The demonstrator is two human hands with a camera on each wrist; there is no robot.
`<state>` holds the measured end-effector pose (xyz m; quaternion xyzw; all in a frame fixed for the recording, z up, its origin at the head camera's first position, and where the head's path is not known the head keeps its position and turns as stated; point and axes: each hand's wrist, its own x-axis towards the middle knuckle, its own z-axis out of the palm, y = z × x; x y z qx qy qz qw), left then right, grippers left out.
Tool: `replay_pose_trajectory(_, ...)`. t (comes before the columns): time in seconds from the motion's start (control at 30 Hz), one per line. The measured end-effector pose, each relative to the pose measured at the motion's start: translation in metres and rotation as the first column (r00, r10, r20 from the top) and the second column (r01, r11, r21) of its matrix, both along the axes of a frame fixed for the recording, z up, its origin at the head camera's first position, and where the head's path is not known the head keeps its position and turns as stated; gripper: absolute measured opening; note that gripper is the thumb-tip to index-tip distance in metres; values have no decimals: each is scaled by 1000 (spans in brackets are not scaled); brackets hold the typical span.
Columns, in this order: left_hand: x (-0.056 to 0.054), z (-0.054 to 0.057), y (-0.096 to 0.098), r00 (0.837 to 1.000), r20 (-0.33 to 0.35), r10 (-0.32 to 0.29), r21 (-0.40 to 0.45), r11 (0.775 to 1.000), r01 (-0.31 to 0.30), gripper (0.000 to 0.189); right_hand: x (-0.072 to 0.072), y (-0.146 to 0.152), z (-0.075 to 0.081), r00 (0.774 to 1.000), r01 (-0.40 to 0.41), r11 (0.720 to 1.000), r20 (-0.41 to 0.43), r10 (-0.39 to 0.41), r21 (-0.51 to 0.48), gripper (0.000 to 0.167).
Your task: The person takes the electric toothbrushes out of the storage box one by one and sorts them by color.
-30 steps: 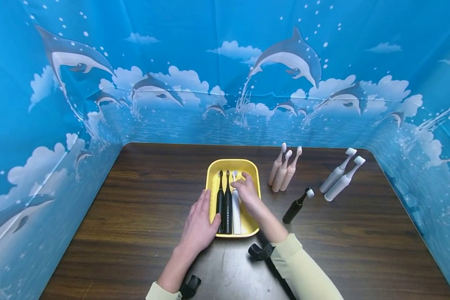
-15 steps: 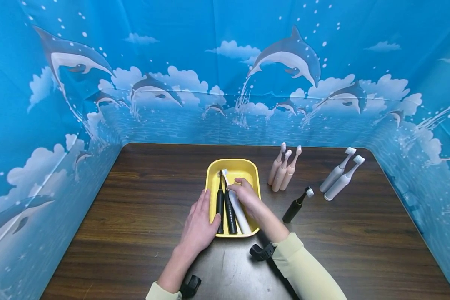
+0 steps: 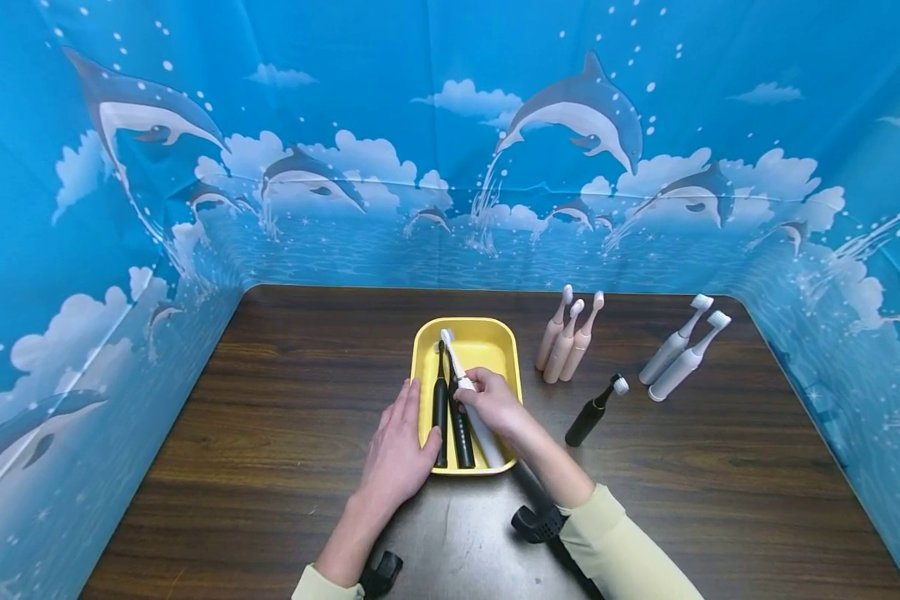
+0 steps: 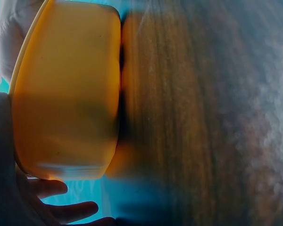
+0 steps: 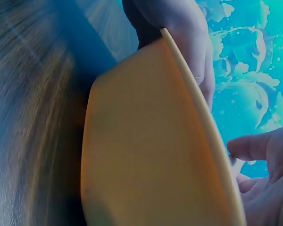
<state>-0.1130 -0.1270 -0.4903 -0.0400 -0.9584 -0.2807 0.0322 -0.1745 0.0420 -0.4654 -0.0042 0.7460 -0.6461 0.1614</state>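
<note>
In the head view a yellow tray (image 3: 505,330) holds two black electric toothbrushes, a left one (image 3: 440,417) and a slanted one (image 3: 462,433), and a white electric toothbrush (image 3: 487,437). My right hand (image 3: 498,406) pinches the white toothbrush near its neck, the head end pointing up-left across the black ones. My left hand (image 3: 401,442) rests along the tray's left rim, fingers straight, thumb over the edge. The left wrist view shows the tray's outer wall (image 4: 70,94) and spread fingers (image 4: 73,212). In the right wrist view the tray wall (image 5: 141,141) hides most of the toothbrush.
Right of the tray several toothbrushes stand upright on the wooden table (image 3: 307,375): three pink ones (image 3: 567,350), a black one (image 3: 588,421), a grey one (image 3: 666,357) and a white one (image 3: 677,375). A dolphin-print cloth (image 3: 390,242) surrounds the table.
The right hand has gone from reaching over the white toothbrush to pinching it. The white toothbrush and the middle black one now slant. The left hand stays put.
</note>
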Motion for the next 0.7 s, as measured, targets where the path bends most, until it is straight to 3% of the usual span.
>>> replay_pose_trajectory(0.13, 0, 1, 0, 1000, -1, -1, -3, 1000, 1, 78, 6, 7, 7, 992, -42, 987, -115, 60, 153, 26)
replay_pose_trajectory(0.4, 0, 0, 0, 1000, -10, -2, -10, 1000, 2, 78, 20, 17, 19, 945, -78, 955, -283, 162, 285, 24)
replay_pose_trajectory(0.53, 0, 0, 0, 1000, -21, -3, -5, 1000, 3, 79, 29, 23, 25, 918, -29, 954, -370, 144, 299, 24)
replay_pose_trajectory(0.7, 0, -1, 0, 1000, -28, -6, -2, 1000, 6, 79, 38, 32, 35, 908, 35, 967, -413, 74, 251, 26)
